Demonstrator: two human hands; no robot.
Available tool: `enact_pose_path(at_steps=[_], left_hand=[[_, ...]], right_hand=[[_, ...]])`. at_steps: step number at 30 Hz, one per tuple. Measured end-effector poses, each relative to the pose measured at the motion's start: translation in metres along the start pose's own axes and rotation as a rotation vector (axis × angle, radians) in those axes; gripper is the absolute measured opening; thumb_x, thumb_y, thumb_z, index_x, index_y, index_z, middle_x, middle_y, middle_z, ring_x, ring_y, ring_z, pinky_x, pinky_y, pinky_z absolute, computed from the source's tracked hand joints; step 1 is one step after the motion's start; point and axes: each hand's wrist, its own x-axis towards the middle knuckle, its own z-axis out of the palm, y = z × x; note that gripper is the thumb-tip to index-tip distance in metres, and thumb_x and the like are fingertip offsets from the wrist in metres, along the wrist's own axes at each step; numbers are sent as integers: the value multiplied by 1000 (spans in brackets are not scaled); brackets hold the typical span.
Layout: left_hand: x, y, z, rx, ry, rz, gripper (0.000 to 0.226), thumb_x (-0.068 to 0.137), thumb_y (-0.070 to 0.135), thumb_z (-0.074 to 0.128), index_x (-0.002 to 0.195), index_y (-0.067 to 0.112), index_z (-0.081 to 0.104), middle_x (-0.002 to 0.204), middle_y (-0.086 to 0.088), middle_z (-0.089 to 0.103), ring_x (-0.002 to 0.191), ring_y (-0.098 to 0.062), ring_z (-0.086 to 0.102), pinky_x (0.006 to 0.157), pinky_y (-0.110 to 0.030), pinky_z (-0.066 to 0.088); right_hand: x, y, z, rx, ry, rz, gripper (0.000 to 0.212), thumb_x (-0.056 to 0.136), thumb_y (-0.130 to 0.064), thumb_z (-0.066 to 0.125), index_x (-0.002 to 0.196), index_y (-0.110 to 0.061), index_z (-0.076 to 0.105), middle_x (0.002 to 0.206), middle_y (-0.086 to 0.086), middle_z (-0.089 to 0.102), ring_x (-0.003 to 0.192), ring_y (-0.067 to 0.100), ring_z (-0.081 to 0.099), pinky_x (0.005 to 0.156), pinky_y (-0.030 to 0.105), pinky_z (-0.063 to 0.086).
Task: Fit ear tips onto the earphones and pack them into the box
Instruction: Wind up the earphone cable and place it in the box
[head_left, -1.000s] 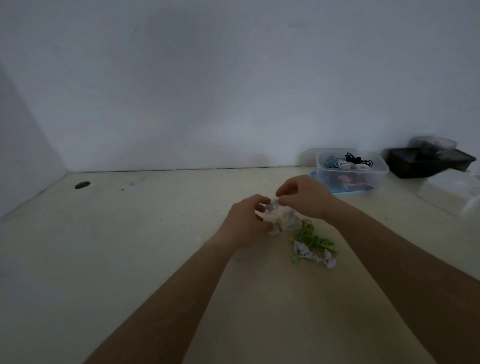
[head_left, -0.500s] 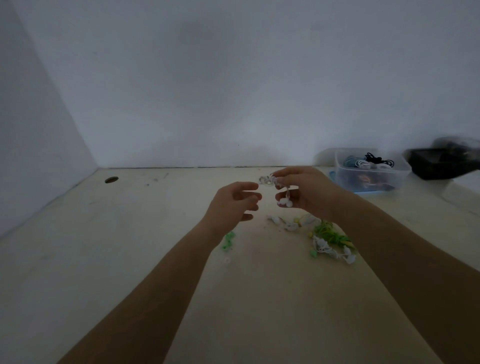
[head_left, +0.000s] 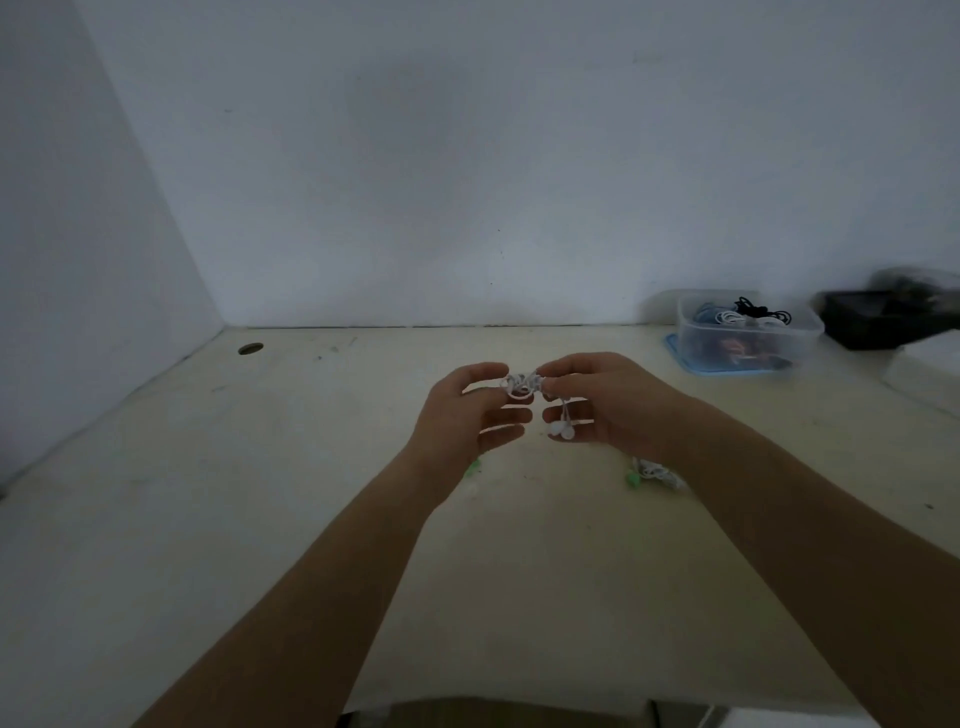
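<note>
Through the head camera, we are watching our left hand (head_left: 467, 415) joining in. Half a second ago it was hanging loose and apart from the white earphones (head_left: 522, 385); now its thumb and forefinger are pinching one side of them while our right hand (head_left: 613, 405) is pinching the other. We are probably steadying the set for fitting tips, not packing yet. The earphones are hanging above the table (head_left: 260, 519) between both hands, bunched in small loops, two earbuds (head_left: 561, 428) dangling under the right fingers. The clear box (head_left: 748, 332) is sitting well apart, far right.
</note>
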Motion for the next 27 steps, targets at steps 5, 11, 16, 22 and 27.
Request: enact_pose_path(at_steps=[5, 11, 16, 22, 27], left_hand=[[-15, -8, 14, 186, -116, -132, 26, 95, 8, 60, 120, 5, 60, 106, -13, 73, 86, -23, 70, 72, -30, 59], [-18, -17, 23, 96, -83, -81, 25, 86, 14, 75, 106, 0, 72, 88, -10, 73, 75, -14, 68, 68, -21, 55], [-20, -27, 22, 112, -40, -60, 15, 85, 12, 75, 96, 2, 75, 81, -9, 67, 73, -14, 61, 71, -20, 55], [-22, -33, 27, 298, 54, 40, 11, 91, 25, 70, 86, 16, 74, 81, -3, 72, 70, -10, 64, 66, -22, 56], [-20, -33, 29, 240, 119, 43, 14, 93, 19, 67, 96, 6, 73, 81, -5, 72, 67, -10, 64, 63, -21, 54]], right_hand=[[-7, 8, -4, 122, 93, -7, 17, 91, -1, 64, 108, -2, 68, 93, 18, 68, 78, 25, 67, 76, 40, 59], [-10, 20, -2, 245, 136, -28, 22, 90, 4, 65, 112, 4, 62, 91, 20, 67, 74, 24, 67, 76, 39, 59], [-17, 25, 2, 138, 139, -7, 25, 93, 3, 62, 118, 0, 59, 102, 27, 67, 78, 26, 66, 76, 33, 61], [-15, 28, 7, 116, 164, -20, 26, 93, 4, 62, 118, 2, 58, 100, 26, 66, 68, 23, 69, 61, 28, 59], [-11, 29, 11, 31, 189, -24, 19, 93, -9, 66, 112, -5, 65, 92, 16, 68, 73, 20, 64, 60, 28, 53]])
